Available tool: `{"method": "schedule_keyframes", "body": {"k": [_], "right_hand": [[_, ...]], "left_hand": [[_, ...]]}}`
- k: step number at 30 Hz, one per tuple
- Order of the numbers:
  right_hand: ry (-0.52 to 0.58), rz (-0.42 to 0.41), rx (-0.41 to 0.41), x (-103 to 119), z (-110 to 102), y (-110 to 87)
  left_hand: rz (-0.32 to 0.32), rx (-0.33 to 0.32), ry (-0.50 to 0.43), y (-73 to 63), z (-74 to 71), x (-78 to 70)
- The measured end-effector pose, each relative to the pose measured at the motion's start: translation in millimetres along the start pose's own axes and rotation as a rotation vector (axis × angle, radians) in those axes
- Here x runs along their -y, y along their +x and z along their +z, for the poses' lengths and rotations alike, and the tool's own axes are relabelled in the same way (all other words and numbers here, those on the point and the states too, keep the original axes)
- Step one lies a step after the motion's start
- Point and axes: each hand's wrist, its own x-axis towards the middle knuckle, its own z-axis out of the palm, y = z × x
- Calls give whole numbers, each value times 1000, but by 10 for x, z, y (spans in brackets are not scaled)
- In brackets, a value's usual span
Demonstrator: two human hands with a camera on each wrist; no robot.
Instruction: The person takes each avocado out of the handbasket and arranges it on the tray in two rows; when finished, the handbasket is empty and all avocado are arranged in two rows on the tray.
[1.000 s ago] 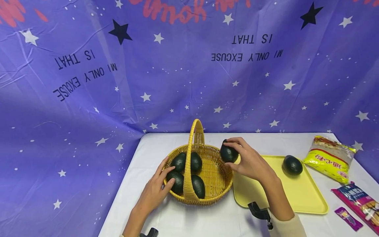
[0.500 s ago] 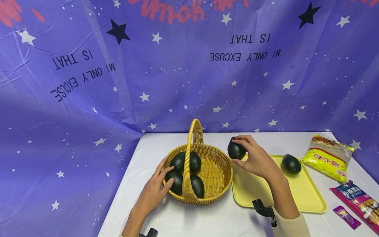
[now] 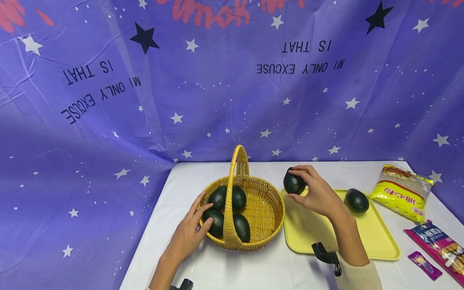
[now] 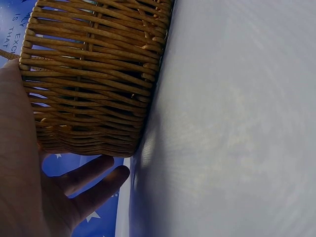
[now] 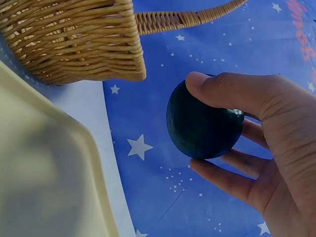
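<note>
While the right hand (image 3: 315, 195) has a dark green avocado (image 3: 293, 183) pinched between thumb and fingers, lifted by the far corner of the yellow tray (image 3: 311, 231) on the basket side, the left hand (image 3: 186, 231) rests against the wicker basket (image 3: 266, 217); its fingers are loosely spread rather than wrapped round anything, a couple reaching over the rim and two more stretched along the outside in the left wrist view; honestly I can't quite tell if the tips touch the fruit or just sit above it, that bit's hard to make out.

Inside the basket are four more avocados (image 3: 217, 198), two either side of the tall handle (image 3: 230, 197), all bunched towards the left hand; one other avocado (image 3: 357, 201) lies on the tray, over near its far right corner.

Off past the tray on the white bench (image 3: 181, 181) there's a yellow bag (image 3: 402, 201) at the back, then a pink-and-blue packet (image 3: 436, 243) nearer the front, with a small purple packet (image 3: 424, 265) just beside it; behind everything hangs a purple-blue backdrop (image 3: 221, 108) with stars and upside-down lettering; super busy pattern, tbh.
</note>
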Motion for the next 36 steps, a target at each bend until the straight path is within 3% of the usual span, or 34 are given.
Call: {"method": "schedule_keyframes", "body": {"k": [36], "right_hand": [[51, 82, 106, -222, 226, -87]], "left_hand": [[14, -5, -11, 5, 3, 19]]}}
